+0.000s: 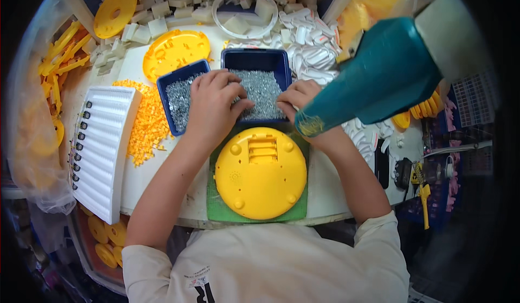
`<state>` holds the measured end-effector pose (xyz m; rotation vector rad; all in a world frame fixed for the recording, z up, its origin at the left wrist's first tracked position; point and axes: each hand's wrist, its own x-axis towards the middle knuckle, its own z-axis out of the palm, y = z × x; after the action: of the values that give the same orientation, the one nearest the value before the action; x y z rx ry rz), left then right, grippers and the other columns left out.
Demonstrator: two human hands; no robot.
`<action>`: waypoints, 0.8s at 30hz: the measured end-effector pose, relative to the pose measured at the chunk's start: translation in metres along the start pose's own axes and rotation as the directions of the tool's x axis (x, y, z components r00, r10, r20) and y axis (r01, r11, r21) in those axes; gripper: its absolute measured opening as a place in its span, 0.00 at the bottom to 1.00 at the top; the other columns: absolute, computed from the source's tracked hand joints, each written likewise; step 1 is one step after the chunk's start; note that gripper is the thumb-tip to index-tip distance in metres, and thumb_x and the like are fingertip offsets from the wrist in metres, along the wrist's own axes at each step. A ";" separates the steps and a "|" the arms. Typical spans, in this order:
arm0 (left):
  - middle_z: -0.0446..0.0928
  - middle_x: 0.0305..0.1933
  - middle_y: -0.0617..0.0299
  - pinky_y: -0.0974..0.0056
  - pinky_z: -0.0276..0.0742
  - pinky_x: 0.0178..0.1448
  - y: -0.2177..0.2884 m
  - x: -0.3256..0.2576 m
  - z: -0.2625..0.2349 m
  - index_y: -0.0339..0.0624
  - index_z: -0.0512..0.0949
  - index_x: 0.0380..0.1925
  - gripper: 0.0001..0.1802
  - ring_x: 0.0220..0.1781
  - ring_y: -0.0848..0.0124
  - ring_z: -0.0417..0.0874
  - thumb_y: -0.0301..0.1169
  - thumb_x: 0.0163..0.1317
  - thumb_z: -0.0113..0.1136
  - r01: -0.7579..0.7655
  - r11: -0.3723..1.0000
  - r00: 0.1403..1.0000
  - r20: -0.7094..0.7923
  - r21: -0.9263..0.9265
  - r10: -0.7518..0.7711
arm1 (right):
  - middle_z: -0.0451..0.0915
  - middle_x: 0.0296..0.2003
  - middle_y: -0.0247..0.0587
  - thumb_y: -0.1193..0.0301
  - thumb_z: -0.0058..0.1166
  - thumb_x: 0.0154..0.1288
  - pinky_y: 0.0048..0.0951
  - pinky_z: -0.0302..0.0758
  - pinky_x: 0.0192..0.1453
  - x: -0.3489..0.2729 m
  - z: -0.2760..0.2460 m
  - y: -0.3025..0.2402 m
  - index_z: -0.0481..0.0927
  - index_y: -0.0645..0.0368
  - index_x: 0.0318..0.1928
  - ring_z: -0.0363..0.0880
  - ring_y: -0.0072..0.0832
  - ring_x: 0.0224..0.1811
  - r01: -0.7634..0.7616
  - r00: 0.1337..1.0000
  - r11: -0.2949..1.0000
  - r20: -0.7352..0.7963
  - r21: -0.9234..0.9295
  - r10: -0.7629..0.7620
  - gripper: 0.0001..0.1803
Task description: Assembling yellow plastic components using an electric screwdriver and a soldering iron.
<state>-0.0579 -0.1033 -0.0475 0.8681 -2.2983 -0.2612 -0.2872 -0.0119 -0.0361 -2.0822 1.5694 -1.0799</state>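
Note:
My left hand (216, 94) reaches over the inner walls of two dark blue bins, its fingers bent and thumb near the index finger. Small silvery metal pieces that look like screws (262, 89) fill the larger bin (254, 59) and the tilted smaller bin (165, 108). At the larger bin's right edge, my right hand (304, 94) has its fingers drawn together. Whatever either hand pinches is too small to make out. A teal tapered tool (368, 75) hides part of the right hand. Below the bins, a round yellow plastic housing (260, 181) lies with its open battery compartment (262, 149) facing up.
The housing rests on a green mat (216, 208). Left are orange pieces (143, 124) and a white ridged tray (105, 151) carrying small black parts. Another yellow shell (176, 56) lies behind. White parts (314, 48) and pale blocks (162, 10) crowd the back.

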 end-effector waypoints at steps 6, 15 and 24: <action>0.85 0.40 0.59 0.56 0.79 0.54 0.011 -0.015 -0.016 0.40 0.85 0.35 0.06 0.46 0.57 0.86 0.27 0.60 0.71 0.052 0.980 0.996 0.086 -0.191 -0.036 | 0.81 0.40 0.43 0.77 0.66 0.61 0.43 0.76 0.54 -0.060 -0.022 -0.049 0.85 0.58 0.42 0.81 0.45 0.46 0.050 0.993 0.985 0.114 -0.165 -0.031 0.09; 0.86 0.39 0.58 0.66 0.80 0.50 0.041 -0.074 -0.057 0.35 0.84 0.38 0.04 0.43 0.69 0.87 0.18 0.66 0.64 0.387 0.704 0.922 0.261 -0.596 -0.285 | 0.82 0.36 0.37 0.77 0.69 0.49 0.38 0.80 0.44 -0.088 -0.001 -0.068 0.87 0.59 0.39 0.83 0.38 0.40 0.190 0.979 0.916 0.133 -0.354 -0.152 0.13; 0.86 0.44 0.65 0.55 0.77 0.54 0.052 -0.109 -0.067 0.46 0.82 0.34 0.12 0.47 0.60 0.85 0.30 0.52 0.76 0.007 0.930 0.969 0.232 -0.368 0.084 | 0.84 0.38 0.47 0.72 0.68 0.61 0.40 0.80 0.49 -0.036 -0.027 -0.041 0.88 0.60 0.46 0.84 0.42 0.43 -0.005 0.994 0.961 0.101 -0.275 0.034 0.12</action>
<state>0.0193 0.0099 -0.0316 0.6246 -2.3752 -0.7920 -0.2828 0.0403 -0.0055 -2.2515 1.7676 -0.7669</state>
